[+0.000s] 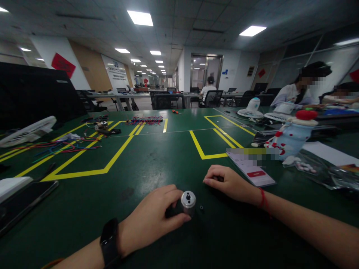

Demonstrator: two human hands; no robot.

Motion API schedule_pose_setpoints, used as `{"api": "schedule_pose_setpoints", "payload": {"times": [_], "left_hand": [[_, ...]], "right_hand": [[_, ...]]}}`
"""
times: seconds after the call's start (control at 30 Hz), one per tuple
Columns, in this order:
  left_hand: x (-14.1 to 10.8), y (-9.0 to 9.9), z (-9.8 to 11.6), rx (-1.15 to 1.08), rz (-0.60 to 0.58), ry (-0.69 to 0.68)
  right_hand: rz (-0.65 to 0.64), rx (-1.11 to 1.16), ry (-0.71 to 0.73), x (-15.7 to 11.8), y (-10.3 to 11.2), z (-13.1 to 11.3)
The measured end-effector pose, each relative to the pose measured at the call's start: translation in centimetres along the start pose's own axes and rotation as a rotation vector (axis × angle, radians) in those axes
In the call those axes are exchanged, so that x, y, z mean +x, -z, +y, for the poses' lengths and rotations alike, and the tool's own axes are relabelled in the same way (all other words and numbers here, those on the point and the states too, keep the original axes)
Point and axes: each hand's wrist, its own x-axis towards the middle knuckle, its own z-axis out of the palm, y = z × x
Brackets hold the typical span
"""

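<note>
My left hand, with a black watch on its wrist, has its thumb and fingers around a small silver metal cylinder that stands upright on the green table. The round top face of the cylinder shows a dark centre and small holes. Just right of it lies a tiny dark part. My right hand, with a red string at the wrist, rests on the table with its fingers curled in; whatever they may hold is hidden.
Colored wires and a small motor-like device lie at the left. A phone is at the left edge. Right are a lit-screen phone, a blue cup and plastic bags. People sit farther back.
</note>
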Motion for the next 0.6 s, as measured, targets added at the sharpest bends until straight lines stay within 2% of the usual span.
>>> {"api": "schedule_pose_setpoints", "payload": {"times": [0.13,0.23,0.33,0.4,0.53,0.6], "left_hand": [[0.0,-0.1,-0.1,-0.001,0.002,0.001],[0.0,-0.2,-0.2,-0.002,0.006,0.003],[0.0,-0.2,-0.3,0.0,0.009,0.002],[0.0,-0.2,-0.2,0.005,0.013,0.001],[0.0,-0.2,0.0,0.002,0.01,-0.01],[0.1,-0.2,0.0,0.002,0.011,-0.015]], "right_hand": [[-0.045,-0.056,0.108,-0.4,0.0,-0.8],[-0.136,-0.098,0.224,-0.8,-0.4,-1.9],[-0.188,-0.127,0.253,-1.2,-1.1,-2.6],[-0.142,-0.063,0.233,-1.2,-1.4,-2.8],[0.096,0.136,0.205,-1.0,-1.9,-3.5],[0.149,0.178,0.224,-0.9,-2.1,-4.4]]}}
